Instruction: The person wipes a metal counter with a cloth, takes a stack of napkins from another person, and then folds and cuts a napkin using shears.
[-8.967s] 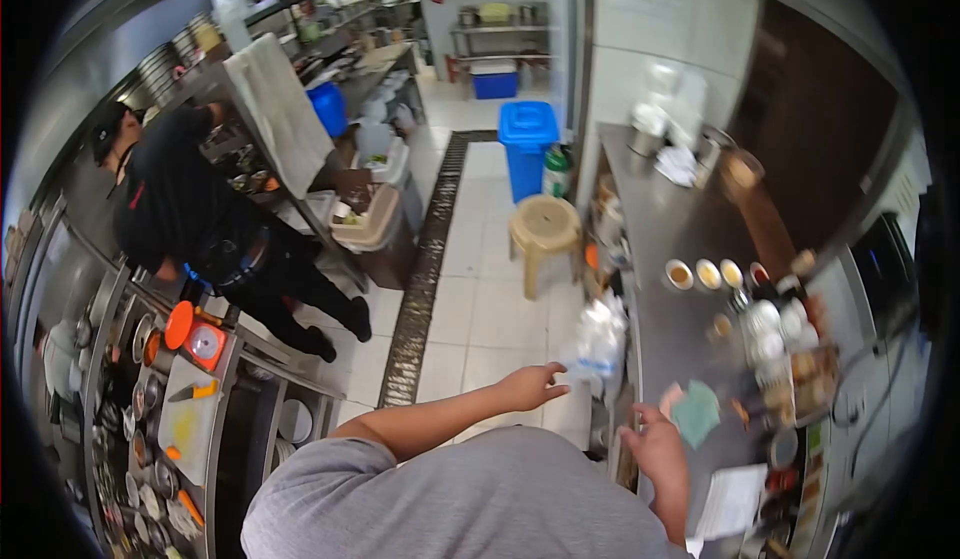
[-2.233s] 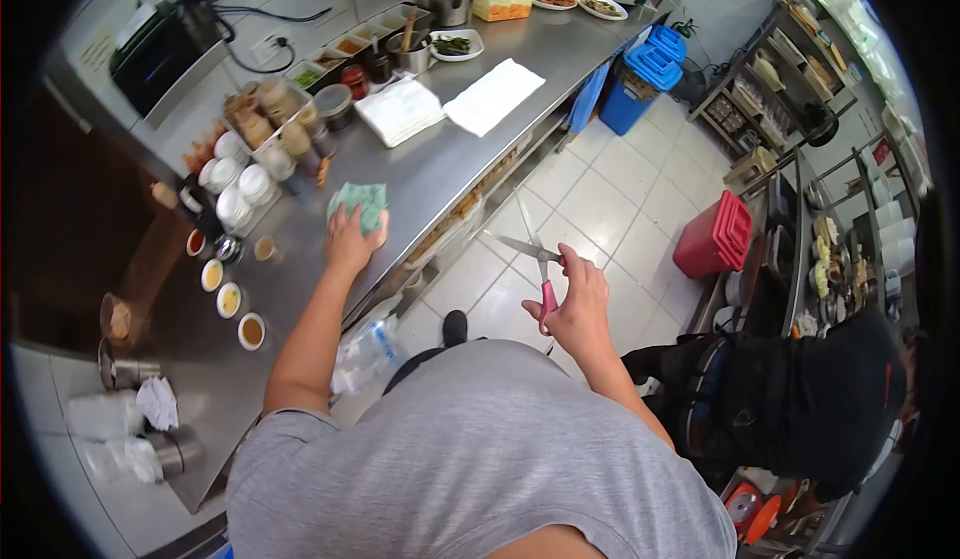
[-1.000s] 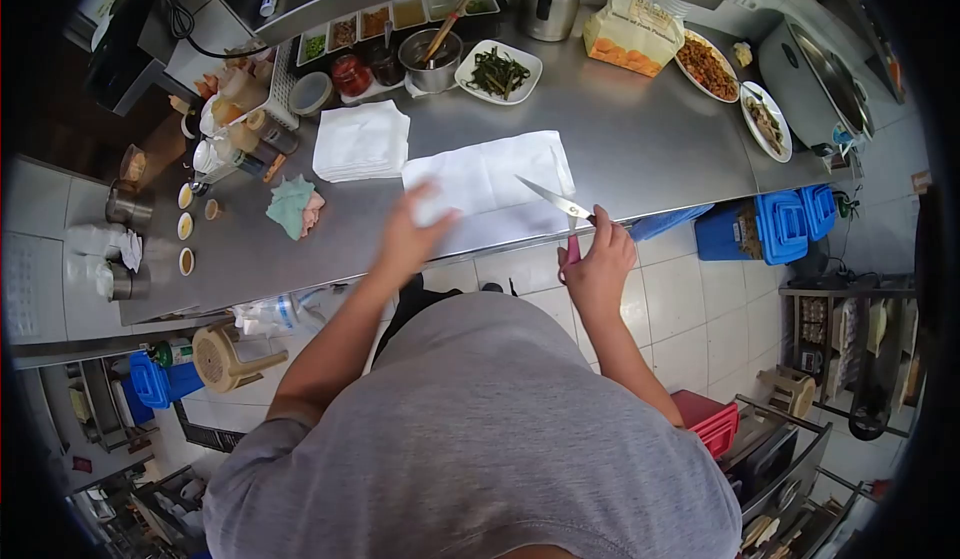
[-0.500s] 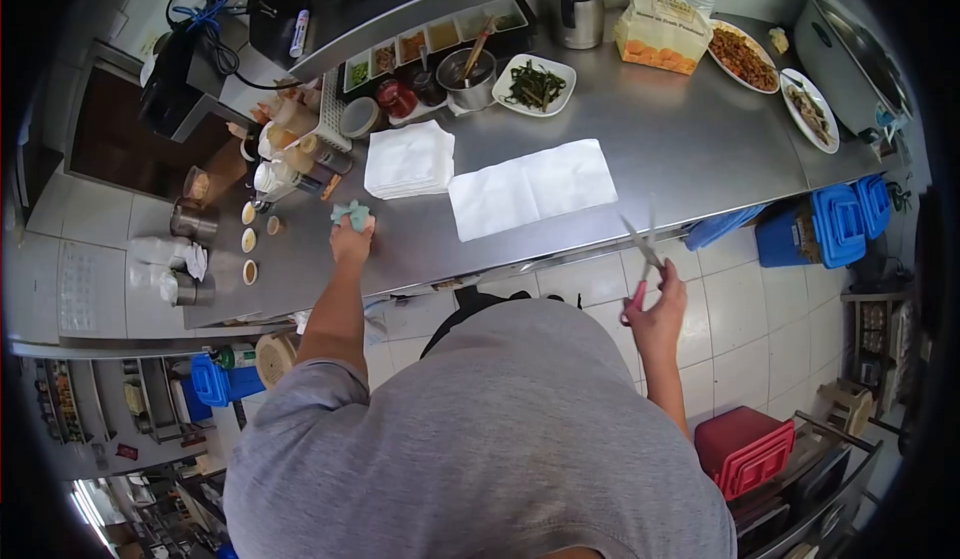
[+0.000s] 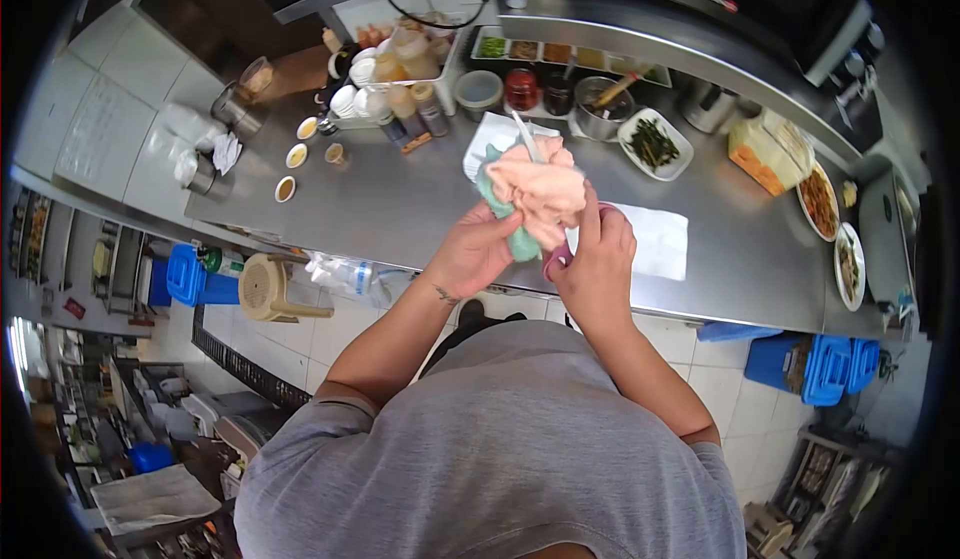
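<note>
My left hand (image 5: 478, 250) holds a bunched pink and green cloth (image 5: 540, 184) up in front of my body, above the front of the steel counter. With my right hand (image 5: 597, 264) I grip the scissors (image 5: 560, 259) by their pink handle. The cloth hides most of the blades; a pale tip shows above it. Behind the cloth lies a stack of white paper sheets (image 5: 480, 144), partly covered from view. To the right, a flat white sheet (image 5: 655, 242) lies on the counter.
Bottles (image 5: 415, 109) and cups stand at the back left. A plate of greens (image 5: 655, 145), a printed bag (image 5: 768, 154) and two food plates (image 5: 820, 202) are at the right. Three small sauce cups (image 5: 297, 155) sit at the left. A steel shelf edge (image 5: 620, 39) overhangs the back.
The left hand has lifted the cloth off the counter and brought it to the middle. The right hand has moved in with the scissors to meet it. The view has turned left.
</note>
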Available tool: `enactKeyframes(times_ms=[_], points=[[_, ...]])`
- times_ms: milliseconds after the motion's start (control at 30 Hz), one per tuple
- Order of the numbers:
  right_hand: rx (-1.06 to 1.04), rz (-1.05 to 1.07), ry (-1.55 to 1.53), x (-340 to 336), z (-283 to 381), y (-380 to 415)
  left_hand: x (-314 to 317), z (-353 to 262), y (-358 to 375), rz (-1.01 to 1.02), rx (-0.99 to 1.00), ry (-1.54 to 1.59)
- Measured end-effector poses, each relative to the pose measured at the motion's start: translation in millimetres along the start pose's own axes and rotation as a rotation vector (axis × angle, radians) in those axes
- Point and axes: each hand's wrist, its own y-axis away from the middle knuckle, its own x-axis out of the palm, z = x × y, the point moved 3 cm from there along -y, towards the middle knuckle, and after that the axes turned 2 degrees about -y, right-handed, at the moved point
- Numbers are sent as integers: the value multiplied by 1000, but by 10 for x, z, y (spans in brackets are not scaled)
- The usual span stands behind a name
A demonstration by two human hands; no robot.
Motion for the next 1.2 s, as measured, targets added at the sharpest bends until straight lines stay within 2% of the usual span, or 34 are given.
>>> enactKeyframes(times_ms=[33, 133, 267, 333, 467, 533, 567, 600, 633, 667, 733, 767, 833, 867, 933, 967, 1033, 1067, 1100, 1167, 1200], points=[[-14, 8, -1, 73, 110, -8, -125, -79, 28, -38, 61, -185], [-48, 70, -21, 334, 375, -66, -456, -289, 16, -84, 173, -276], [-43, 67, 56, 635, 713, -308, -535, -718, -36, -202, 257, -277], [-40, 78, 97, 814, 887, -436, -670, -956, -50, -247, 278, -153], [-62, 100, 127, 1096, 1169, -587, -1208, -1239, -55, -289, 288, -113], [-39, 76, 179, 1238, 1177, -577, -1612, -1422, -18, -419, 345, -149], [-31, 77, 185, 1276, 1106, -521, -1899, -1694, -26, -329, 529, -154], [30, 41, 252, 1264, 961, -421, -2497, -2030, 29, -45, 517, -27], [93, 0, 325, 1236, 824, -328, -2813, -2360, 168, -280, 607, -149], [113, -6, 344, 1206, 718, -240, -2741, -2529, 274, -505, 551, -240], [278, 54, 345, 1144, 518, -61, -3089, -2431, 354, -674, 452, -599], [310, 46, 365, 1110, 485, 7, -3151, -2231, 316, -645, 427, -591], [392, 36, 295, 1050, 418, 117, -3192, -1865, 249, -583, 277, -916], [439, 34, 260, 1011, 388, 168, -3141, -1712, 233, -550, 258, -916], [481, -19, 240, 926, 264, 311, -2872, -1411, 145, -658, 308, -1921], [487, -59, 209, 853, 187, 386, -2669, -1319, 52, -616, 310, -1913], [487, -126, 215, 658, 11, 573, -2096, -1191, -116, -299, 379, -1711], [571, -198, 31, 571, -150, 711, -1916, -1066, -225, -274, 379, -1701], [645, -272, -159, 477, -258, 791, -1724, -912, -371, -120, 359, -1676], [686, -289, -196, 242, -419, 906, -1369, -523, -682, 135, 362, -1618], [794, -311, -449, 157, -554, 1003, -1189, -295, -871, 237, 387, -1587]])
